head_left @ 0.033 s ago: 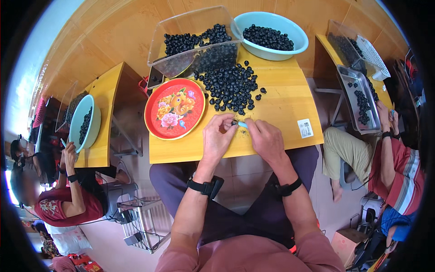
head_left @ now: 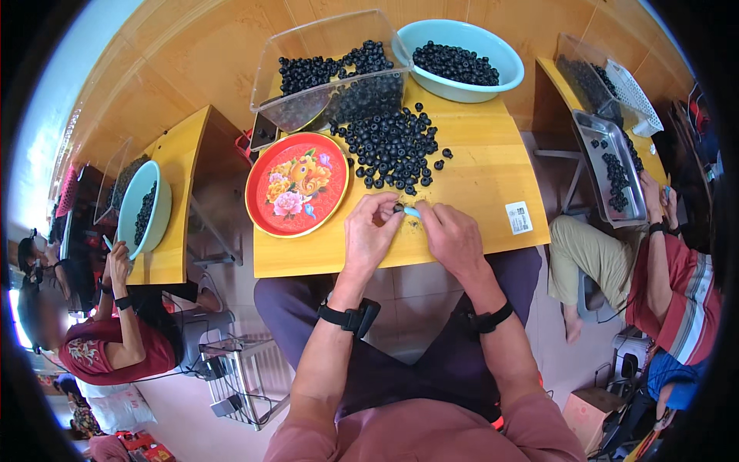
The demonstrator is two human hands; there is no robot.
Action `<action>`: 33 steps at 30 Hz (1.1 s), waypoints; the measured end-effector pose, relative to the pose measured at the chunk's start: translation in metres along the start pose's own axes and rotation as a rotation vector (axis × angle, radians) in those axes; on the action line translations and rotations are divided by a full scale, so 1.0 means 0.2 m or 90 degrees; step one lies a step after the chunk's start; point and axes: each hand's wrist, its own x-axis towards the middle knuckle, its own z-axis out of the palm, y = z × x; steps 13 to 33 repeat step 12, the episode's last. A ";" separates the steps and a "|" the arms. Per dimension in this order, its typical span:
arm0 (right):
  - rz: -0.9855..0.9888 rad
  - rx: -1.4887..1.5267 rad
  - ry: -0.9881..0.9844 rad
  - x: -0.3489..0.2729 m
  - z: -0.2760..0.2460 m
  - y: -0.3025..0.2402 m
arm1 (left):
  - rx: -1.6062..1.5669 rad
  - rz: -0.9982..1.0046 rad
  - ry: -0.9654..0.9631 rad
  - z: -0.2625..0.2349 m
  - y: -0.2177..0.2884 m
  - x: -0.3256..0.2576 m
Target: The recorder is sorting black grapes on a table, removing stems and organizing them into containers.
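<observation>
Between thumb and fingers, my left hand (head_left: 370, 231) pinches a small black round piece (head_left: 398, 208) just above the near part of the table. From the other side, my right hand (head_left: 453, 237) grips a slim light-blue tool (head_left: 412, 212), whose end meets the piece; its tip is hidden. Just beyond my hands lies a loose heap of black round pieces (head_left: 392, 146), several showing a hole in the middle. Left of the heap, a round red tray (head_left: 258, 181) with a painted flower pattern rests on the table.
A clear plastic bin (head_left: 308, 32) of black pieces stands at the back, beside a light-blue basin (head_left: 462, 94) holding more. Dark crumbs and a white label (head_left: 519, 218) are on the yellow table (head_left: 493, 177). People work at side tables left and right.
</observation>
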 end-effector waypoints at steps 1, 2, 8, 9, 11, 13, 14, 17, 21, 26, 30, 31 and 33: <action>0.001 0.000 -0.001 0.00 0.00 0.00 | 0.000 -0.001 -0.001 0.00 0.00 0.00; -0.004 0.004 0.002 0.01 0.00 0.00 | 0.013 0.005 -0.008 -0.01 -0.01 0.00; -0.002 0.003 -0.007 0.01 0.00 0.00 | 0.031 0.011 -0.012 -0.01 -0.01 0.00; -0.003 0.003 -0.004 0.01 0.00 0.00 | 0.026 0.009 -0.011 -0.01 -0.01 0.00; -0.004 0.002 -0.006 0.00 0.01 0.00 | 0.030 0.009 -0.015 -0.01 -0.02 0.00; -0.005 0.002 -0.008 0.00 0.01 0.00 | 0.034 0.009 -0.018 -0.01 -0.02 0.00; -0.005 0.002 -0.008 0.00 0.01 0.00 | 0.034 0.009 -0.018 -0.01 -0.02 0.00; -0.005 0.002 -0.008 0.00 0.01 0.00 | 0.034 0.009 -0.018 -0.01 -0.02 0.00; -0.005 0.002 -0.008 0.00 0.01 0.00 | 0.034 0.009 -0.018 -0.01 -0.02 0.00; -0.005 0.002 -0.008 0.00 0.01 0.00 | 0.034 0.009 -0.018 -0.01 -0.02 0.00; -0.005 0.002 -0.008 0.00 0.01 0.00 | 0.034 0.009 -0.018 -0.01 -0.02 0.00; -0.005 0.002 -0.008 0.00 0.01 0.00 | 0.034 0.009 -0.018 -0.01 -0.02 0.00; -0.005 0.002 -0.008 0.00 0.01 0.00 | 0.034 0.009 -0.018 -0.01 -0.02 0.00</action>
